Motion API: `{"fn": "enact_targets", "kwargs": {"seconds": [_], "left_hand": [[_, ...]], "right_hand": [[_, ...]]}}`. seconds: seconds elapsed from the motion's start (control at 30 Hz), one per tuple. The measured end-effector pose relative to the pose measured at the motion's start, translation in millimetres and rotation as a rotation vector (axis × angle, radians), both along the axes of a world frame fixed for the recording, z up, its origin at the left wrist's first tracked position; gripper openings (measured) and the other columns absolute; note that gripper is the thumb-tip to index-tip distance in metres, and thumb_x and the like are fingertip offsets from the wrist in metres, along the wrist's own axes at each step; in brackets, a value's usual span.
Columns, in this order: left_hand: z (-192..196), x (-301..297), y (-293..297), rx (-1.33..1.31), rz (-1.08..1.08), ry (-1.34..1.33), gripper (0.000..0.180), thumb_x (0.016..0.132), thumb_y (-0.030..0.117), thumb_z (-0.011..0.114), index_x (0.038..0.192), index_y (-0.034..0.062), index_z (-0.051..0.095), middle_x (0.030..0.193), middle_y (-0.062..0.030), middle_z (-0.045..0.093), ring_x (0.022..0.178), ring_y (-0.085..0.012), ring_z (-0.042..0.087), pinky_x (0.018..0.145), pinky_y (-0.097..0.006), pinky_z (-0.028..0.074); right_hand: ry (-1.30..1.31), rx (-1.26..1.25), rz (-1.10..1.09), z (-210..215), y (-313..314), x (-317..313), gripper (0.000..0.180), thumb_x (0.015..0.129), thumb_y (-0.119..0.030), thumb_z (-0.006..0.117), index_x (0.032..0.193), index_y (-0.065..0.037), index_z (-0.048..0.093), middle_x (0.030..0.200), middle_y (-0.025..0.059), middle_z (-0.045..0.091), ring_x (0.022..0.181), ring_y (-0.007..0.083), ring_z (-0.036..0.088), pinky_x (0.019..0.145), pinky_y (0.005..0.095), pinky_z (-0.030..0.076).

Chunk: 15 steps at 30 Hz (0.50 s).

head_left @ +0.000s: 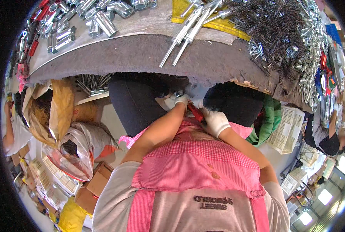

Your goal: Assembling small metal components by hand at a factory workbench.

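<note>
Below the table's near edge, between my knees, both my hands wear white gloves. My right hand (216, 121) is closed round the lower end of a red cylindrical piece (195, 113). My left hand (181, 101) is closed at the upper end of the same piece. A small shiny metal part (177, 94) shows just beyond the left hand. The piece's exact kind cannot be made out, and the fingers partly cover it. On the table above lie two long silver rods with thinner ends (188, 33), apart from my hands.
A grey cloth-covered table (137, 54) curves across the front. It bears silver metal tubes (104, 23), a heap of dark springs (275, 29) and small metal parts. Open sacks (70, 149) stand at the left, a white crate (286, 129) at the right. Other people are at both sides.
</note>
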State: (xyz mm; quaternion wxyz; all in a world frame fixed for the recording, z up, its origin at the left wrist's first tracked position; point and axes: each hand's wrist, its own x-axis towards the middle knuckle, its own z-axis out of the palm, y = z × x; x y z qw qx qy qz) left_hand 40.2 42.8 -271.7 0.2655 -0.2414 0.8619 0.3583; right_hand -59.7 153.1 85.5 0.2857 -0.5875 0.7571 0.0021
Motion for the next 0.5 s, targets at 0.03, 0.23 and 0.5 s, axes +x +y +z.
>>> {"fn": "enact_targets", "kwargs": {"seconds": [0.03, 0.23, 0.5], "left_hand": [[-2.8, 2.4, -9.9, 0.040, 0.131, -0.083, 0.030, 0.086, 0.027, 0.044, 0.098, 0.0085, 0.064, 0.105, -0.0094, 0.064, 0.097, -0.0230, 0.060, 0.082, -0.036, 0.045], [122.9, -34.2, -64.1, 0.042, 0.283, -0.291, 0.046, 0.083, 0.027, 0.058, 0.127, 0.0148, 0.054, 0.134, -0.0116, 0.049, 0.120, -0.0253, 0.050, 0.099, -0.035, 0.039], [305.6, -31.8, -66.3, -0.050, -0.202, 0.244, 0.041, 0.088, 0.037, 0.044, 0.119, 0.0132, 0.057, 0.123, -0.0201, 0.054, 0.111, -0.0350, 0.054, 0.094, -0.043, 0.044]], "right_hand": [[-0.011, 0.096, 0.004, 2.7, -7.5, -1.4, 0.045, 0.075, -0.026, 0.062, 0.114, -0.005, 0.051, 0.087, 0.0200, 0.065, 0.080, 0.0345, 0.064, 0.069, 0.0446, 0.051], [-0.059, 0.228, -0.099, 12.6, -89.7, -12.8, 0.033, 0.080, -0.032, 0.057, 0.097, -0.004, 0.063, 0.094, 0.0214, 0.065, 0.089, 0.0371, 0.063, 0.076, 0.0436, 0.051], [-0.160, 0.203, -0.132, -4.2, -57.9, -18.8, 0.045, 0.072, -0.024, 0.066, 0.112, -0.007, 0.054, 0.096, 0.0195, 0.065, 0.090, 0.0360, 0.063, 0.075, 0.0434, 0.051]]}}
